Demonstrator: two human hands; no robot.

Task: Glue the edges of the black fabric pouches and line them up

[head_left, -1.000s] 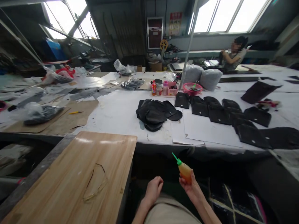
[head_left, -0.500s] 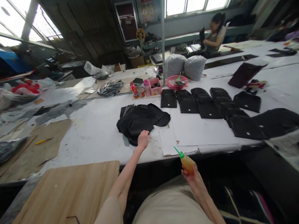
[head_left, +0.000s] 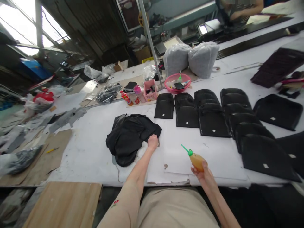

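My right hand (head_left: 203, 172) is wrapped round a squeeze bottle (head_left: 198, 162) of amber liquid, its green nozzle tilted up to the left. The bottle is above the white sheet on the table. My left hand (head_left: 153, 143) is closed at the right edge of a loose heap of black leather-like pieces (head_left: 129, 136); its fingertips are hidden against the piece there. Right of the heap lie overlapping rows of black flat pieces (head_left: 213, 118) with small white tabs, resting partly on a white board (head_left: 180, 158).
Behind the heap stand a red-labelled bottle (head_left: 126, 98), a pink box (head_left: 150, 91) and a pink basin (head_left: 177, 83) beside a metal pole (head_left: 152, 44). Two bulging plastic bags (head_left: 203, 60) sit farther back. A wooden board (head_left: 64, 204) is at lower left. Another person (head_left: 244, 14) sits across the table.
My left hand has reached from my lap to the black heap, then slid to its right edge. My right hand has brought the bottle forward over the table. My view has moved closer.
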